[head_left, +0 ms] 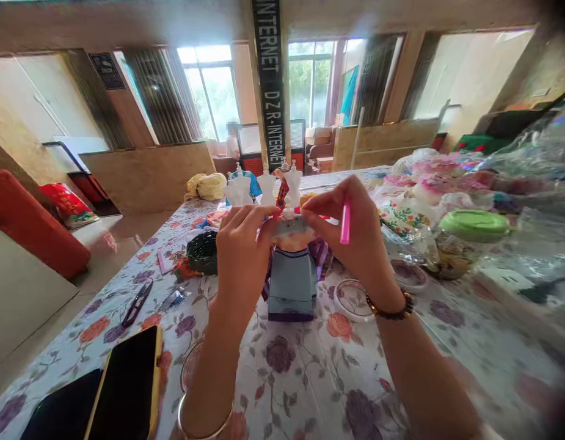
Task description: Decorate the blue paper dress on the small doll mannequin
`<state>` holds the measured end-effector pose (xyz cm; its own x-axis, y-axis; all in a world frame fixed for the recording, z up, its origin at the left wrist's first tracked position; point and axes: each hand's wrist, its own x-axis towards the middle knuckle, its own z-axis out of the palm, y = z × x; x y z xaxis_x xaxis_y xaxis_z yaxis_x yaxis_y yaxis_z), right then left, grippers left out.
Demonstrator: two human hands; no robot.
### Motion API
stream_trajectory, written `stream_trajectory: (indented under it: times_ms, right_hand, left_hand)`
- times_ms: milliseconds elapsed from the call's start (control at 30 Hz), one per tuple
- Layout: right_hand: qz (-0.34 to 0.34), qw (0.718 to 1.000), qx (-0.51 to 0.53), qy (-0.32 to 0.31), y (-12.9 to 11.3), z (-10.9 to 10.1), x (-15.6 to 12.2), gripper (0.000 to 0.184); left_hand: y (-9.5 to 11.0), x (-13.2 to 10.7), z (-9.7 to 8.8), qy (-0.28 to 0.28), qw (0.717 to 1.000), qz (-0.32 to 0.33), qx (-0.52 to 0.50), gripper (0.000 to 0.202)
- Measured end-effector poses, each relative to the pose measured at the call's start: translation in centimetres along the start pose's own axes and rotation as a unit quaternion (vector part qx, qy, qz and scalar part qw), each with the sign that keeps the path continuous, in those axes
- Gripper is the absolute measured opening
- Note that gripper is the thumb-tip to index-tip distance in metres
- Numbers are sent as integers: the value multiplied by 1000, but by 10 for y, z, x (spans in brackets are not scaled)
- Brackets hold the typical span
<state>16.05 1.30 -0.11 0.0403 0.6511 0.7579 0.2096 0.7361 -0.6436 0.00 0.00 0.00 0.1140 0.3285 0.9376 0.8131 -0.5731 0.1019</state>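
In front of me a small doll's dress (292,284) stands upright on a white miniature dress form (289,212), with a grey-blue skirt, dark waist trim and purple fabric at its sides. My left hand (242,247) is closed, thumb and finger pinching the left shoulder edge of the dress. On the opposite side, my right hand (353,229) pinches near the right shoulder. A pink pen-like stick (345,223) is tucked in the right hand and points down. The fingertips partly hide the neckline.
Several white miniature dress forms (239,190) stand behind. A dark woven bowl (203,252), thread snips (138,302) and a phone in a yellow case (126,385) lie left. Right are tape rolls (353,299), a green-lidded jar (472,224) and plastic-wrapped pink flowers (440,174).
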Motion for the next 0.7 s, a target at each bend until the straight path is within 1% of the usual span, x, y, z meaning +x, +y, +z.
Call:
stream_trajectory:
  times_ms: [100, 167, 300, 400, 600, 700]
  right_hand:
    - [-1, 1000, -10, -7, 3, 1, 1, 37]
    - [4, 1000, -20, -21, 4, 1, 1, 37]
    - [6, 998, -43, -40, 3, 2, 0, 38]
    - [-7, 997, -67, -36, 1, 3, -1, 39]
    - [-55, 986, -158, -16, -5, 5, -4, 33]
    - [-71, 980, -187, -1, -8, 5, -5, 34]
  left_hand:
    - [-2, 0, 4, -7, 1000, -2, -2, 5]
    - [-3, 1, 5, -20, 1000, -16, -1, 4]
    - [0, 1, 3, -57, 997, -58, 0, 8]
    - [1, 2, 1, -77, 995, -65, -5, 10]
    - [3, 2, -2, -71, 995, -70, -12, 8]
    - [5, 2, -3, -69, 994, -78, -16, 7]
